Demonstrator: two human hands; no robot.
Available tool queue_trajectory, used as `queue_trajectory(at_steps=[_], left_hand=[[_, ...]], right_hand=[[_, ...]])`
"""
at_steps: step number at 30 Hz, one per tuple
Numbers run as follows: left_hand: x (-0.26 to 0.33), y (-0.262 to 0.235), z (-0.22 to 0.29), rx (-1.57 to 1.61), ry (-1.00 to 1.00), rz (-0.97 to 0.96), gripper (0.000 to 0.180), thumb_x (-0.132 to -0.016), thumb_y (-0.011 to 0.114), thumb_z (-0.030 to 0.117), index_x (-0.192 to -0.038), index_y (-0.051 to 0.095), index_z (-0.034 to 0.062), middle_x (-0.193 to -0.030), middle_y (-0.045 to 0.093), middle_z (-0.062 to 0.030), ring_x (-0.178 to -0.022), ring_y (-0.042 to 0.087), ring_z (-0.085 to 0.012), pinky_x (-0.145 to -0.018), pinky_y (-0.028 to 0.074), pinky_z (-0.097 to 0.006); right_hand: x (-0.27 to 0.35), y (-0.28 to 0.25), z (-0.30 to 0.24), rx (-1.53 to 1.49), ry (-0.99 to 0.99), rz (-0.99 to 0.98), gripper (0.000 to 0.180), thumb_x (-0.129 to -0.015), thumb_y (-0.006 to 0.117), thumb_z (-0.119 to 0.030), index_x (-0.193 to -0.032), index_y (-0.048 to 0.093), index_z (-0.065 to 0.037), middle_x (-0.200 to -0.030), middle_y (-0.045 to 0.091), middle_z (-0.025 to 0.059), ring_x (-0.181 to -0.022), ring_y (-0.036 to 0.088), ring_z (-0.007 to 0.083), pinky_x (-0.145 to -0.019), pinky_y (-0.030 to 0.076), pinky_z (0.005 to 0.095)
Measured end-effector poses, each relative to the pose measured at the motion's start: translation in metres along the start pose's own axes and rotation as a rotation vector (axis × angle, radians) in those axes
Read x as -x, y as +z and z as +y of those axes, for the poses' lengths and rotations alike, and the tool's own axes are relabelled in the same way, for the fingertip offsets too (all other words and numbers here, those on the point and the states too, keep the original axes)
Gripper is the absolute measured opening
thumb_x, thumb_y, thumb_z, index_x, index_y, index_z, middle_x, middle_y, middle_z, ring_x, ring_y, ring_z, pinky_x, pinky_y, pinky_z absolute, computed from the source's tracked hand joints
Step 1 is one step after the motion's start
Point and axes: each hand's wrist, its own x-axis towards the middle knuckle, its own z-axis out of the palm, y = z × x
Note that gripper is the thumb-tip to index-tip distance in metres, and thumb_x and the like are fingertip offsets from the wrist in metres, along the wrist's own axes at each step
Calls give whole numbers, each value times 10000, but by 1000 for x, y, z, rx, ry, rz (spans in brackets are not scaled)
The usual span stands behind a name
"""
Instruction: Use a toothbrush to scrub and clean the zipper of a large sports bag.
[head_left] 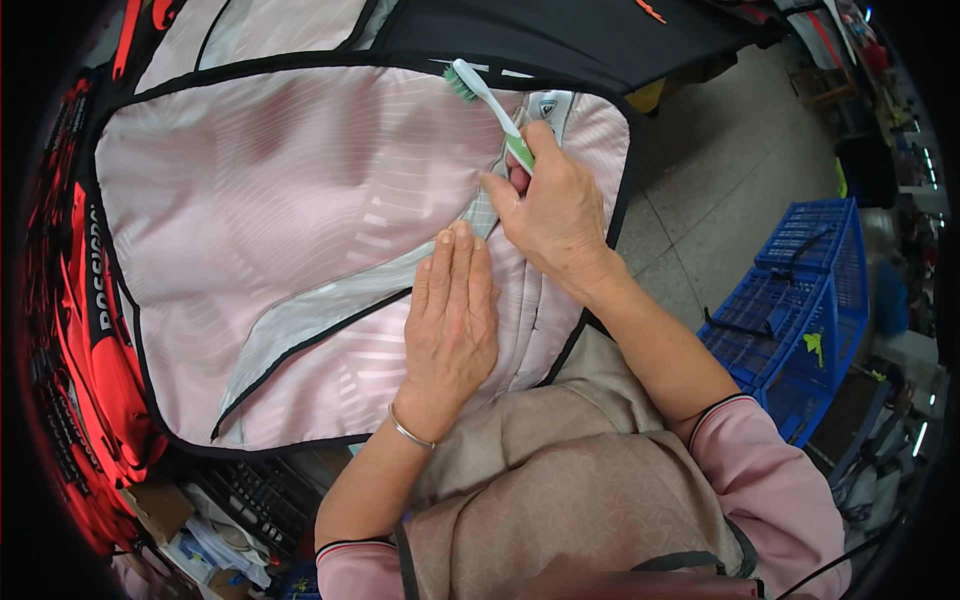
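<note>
A pink lining panel (270,170) with black-bound edges lies spread out in front of me. A curved grey strip (310,310) runs across it, edged partly with black piping. My left hand (452,325) rests flat on the panel, fingers stretched and together, the tips on the grey strip. Just right of it, my right hand (560,210) grips the green-and-white handle of a toothbrush (492,100). The toothbrush's green bristles point to the left, above the upper part of the panel. A small silvery label (550,108) sits at the panel's upper right, partly behind my right hand.
Blue plastic crates (790,310) stand on the tiled floor (690,190) to the right. Red and black bags (110,370) are piled along the left side. Black fabric (560,40) extends beyond the panel. A cardboard box (158,512) and papers lie at the lower left.
</note>
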Motion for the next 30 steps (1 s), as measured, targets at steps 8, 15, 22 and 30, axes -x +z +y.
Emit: queue_trajectory(at_steps=[8,15,22,30], left_hand=[[1,2,-3,-29,18,3,506,-941,567,138,-1410,497,-40,-1504,464,-203,-1418,418,-334,-1152,339,-449],[1,0,-2,6,-30,-76,585,-937,585,215,-1454,445,-19,-1554,404,-184,-1457,356,-326,-1184,258,-490],[6,-8,-5,93,-38,-142,646,-932,557,281,-1485,387,-6,-1593,338,-182,-1481,286,-357,-1209,171,-506],[5,-4,-7,91,-45,-96,670,-925,607,291,-1482,394,-13,-1588,341,-188,-1481,293,-341,-1200,204,-508]], right_hand=[[12,15,1,95,-114,119,482,-761,840,-216,-1055,489,-68,-792,628,88,-707,659,314,-640,508,439],[9,12,6,99,-122,100,497,-769,834,-216,-1083,481,-60,-805,631,93,-734,668,328,-651,512,446],[24,-13,16,-187,-250,41,431,-933,683,-184,-1298,519,-24,-930,607,170,-830,625,309,-759,507,393],[80,-24,21,52,-242,-96,571,-933,527,-27,-1466,492,-227,-926,600,146,-756,660,375,-679,565,457]])
